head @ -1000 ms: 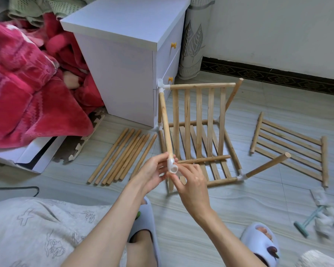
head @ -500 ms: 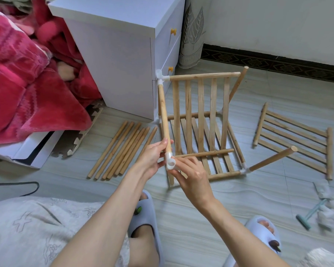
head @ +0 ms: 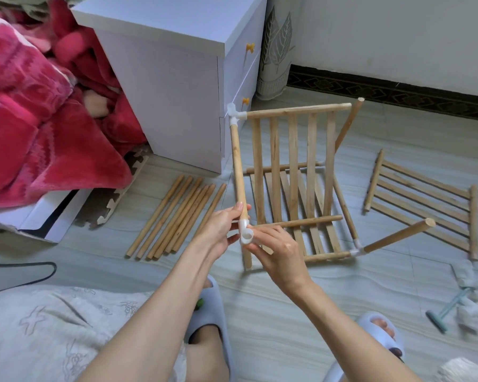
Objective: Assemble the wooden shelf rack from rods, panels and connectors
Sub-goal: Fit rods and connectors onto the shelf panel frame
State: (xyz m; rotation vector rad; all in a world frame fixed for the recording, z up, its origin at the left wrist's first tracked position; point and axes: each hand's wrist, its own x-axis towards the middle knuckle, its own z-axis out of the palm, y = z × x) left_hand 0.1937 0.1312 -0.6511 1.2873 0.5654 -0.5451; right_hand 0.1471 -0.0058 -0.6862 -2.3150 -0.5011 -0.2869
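A partly built wooden rack stands on the floor: an upright slatted panel (head: 293,161) above a flat slatted panel (head: 315,244). A long rod (head: 237,166) runs from a white corner connector (head: 235,113) down to a second white connector (head: 245,234). My left hand (head: 221,230) grips the rod's lower end just above that connector. My right hand (head: 279,249) pinches the connector from the right and below. The upright panel's lower rail (head: 301,222) points at the connector. Another rod (head: 398,236) sticks out from a connector (head: 358,248) at the right.
Several loose rods (head: 177,219) lie left of the rack. A spare slatted panel (head: 422,202) lies at the right. A white cabinet (head: 171,78) stands behind, red blankets (head: 39,119) at the left. Wrappers and a small green tool (head: 447,312) lie near my right foot.
Both hands keep their hold on the rod end and connector. They have shifted only slightly, and the view has tilted down a little.
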